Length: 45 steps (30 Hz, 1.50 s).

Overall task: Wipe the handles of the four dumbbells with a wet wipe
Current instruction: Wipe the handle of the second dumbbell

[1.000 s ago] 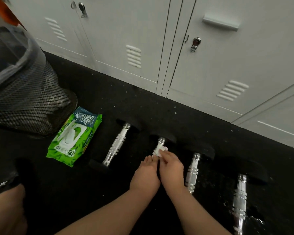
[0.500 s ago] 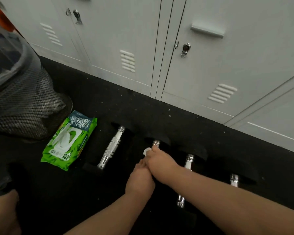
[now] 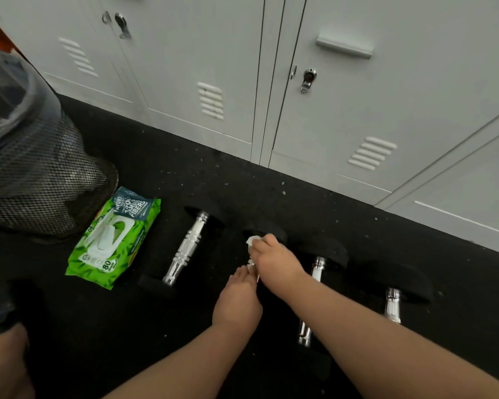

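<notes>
Several black dumbbells with chrome handles lie side by side on the black floor. The leftmost dumbbell (image 3: 186, 248) lies bare. The second dumbbell (image 3: 267, 233) is mostly hidden under my hands; only its far black head shows. My right hand (image 3: 274, 262) is wrapped over its handle, shut on a white wet wipe (image 3: 251, 241) that peeks out at my fingertips. My left hand (image 3: 238, 300) rests on the near end of that dumbbell; its grip is hidden. The third dumbbell (image 3: 317, 269) and fourth dumbbell (image 3: 393, 305) lie to the right, partly behind my right forearm.
A green pack of wet wipes (image 3: 113, 240) lies left of the dumbbells. A black mesh waste bin (image 3: 41, 185) with a clear liner stands at the far left. Grey lockers (image 3: 314, 110) line the back. A knee (image 3: 3, 367) shows at the bottom left.
My right hand with the wipe has slid along the second dumbbell's handle toward its far end, covering the chrome that showed before. My left hand stayed at the near end.
</notes>
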Available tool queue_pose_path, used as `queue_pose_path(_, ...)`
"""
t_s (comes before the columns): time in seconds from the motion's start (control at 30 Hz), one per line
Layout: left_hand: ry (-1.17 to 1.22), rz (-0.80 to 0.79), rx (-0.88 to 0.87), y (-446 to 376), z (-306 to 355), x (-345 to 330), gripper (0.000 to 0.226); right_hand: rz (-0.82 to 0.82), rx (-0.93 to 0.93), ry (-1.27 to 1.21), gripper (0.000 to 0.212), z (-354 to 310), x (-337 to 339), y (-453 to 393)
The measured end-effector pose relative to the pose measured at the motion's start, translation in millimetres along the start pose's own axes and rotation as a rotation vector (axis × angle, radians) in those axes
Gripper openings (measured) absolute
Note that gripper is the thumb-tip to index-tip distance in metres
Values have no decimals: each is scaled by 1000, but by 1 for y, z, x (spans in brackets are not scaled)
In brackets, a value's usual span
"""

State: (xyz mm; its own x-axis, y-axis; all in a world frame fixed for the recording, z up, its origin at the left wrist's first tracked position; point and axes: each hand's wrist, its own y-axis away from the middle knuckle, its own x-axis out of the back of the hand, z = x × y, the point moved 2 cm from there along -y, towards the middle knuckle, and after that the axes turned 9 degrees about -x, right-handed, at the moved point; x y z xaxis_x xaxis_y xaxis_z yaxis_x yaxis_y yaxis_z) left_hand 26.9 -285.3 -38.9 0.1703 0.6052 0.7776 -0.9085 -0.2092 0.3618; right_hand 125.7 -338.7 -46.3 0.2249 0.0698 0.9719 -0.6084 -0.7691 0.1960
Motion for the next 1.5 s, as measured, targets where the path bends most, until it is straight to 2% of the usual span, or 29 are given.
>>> queue_pose_path(0.1,-20,1,-4,-2,-4,-4,55,-59,1,-156,30,-13,-10,20)
queue_pose_path(0.23,0,12,-6,-1,-1,-4,58,-26,40,-95,35,2,-8,2)
queue_pose_path(0.3,5,19,-10,1,0,-1,57,-13,-63,-122,34,0,-10,2)
queue_pose_path(0.4,-30,9,-26,0,-3,-4,54,-21,-178,-325,29,-16,-15,25)
queue_pose_path(0.47,-19,10,-33,-2,-4,-4,56,-65,-144,-276,33,-12,-12,20)
queue_pose_path(0.57,10,30,-35,-1,-3,-3,59,-6,-157,-229,35,3,-7,2)
queue_pose_path(0.67,-34,41,-51,0,-6,-4,56,11,-172,-288,36,-11,-11,20)
queue_pose_path(0.77,-31,34,-38,-3,-7,-5,57,-78,-127,-255,35,-7,-10,18)
queue_pose_path(0.9,15,43,-20,1,-4,-1,55,6,-242,-265,32,-9,-9,8)
queue_pose_path(1.0,18,50,-11,0,-6,-1,50,-79,-133,-214,29,-20,-11,19)
queue_pose_path(1.13,4,7,9,-3,-4,-7,57,-76,-180,-198,29,0,-5,-4)
queue_pose_path(1.27,-74,4,-25,-5,-7,-8,54,-50,-253,-364,30,-21,-11,22)
queue_pose_path(1.33,2,47,3,-5,-3,-9,48,-92,-349,-454,30,-20,0,25)
queue_pose_path(1.43,200,142,78,1,1,3,32,-99,-657,-770,27,-5,17,27)
queue_pose_path(1.5,296,174,30,2,-5,13,41,-71,-719,-941,20,-5,22,37)
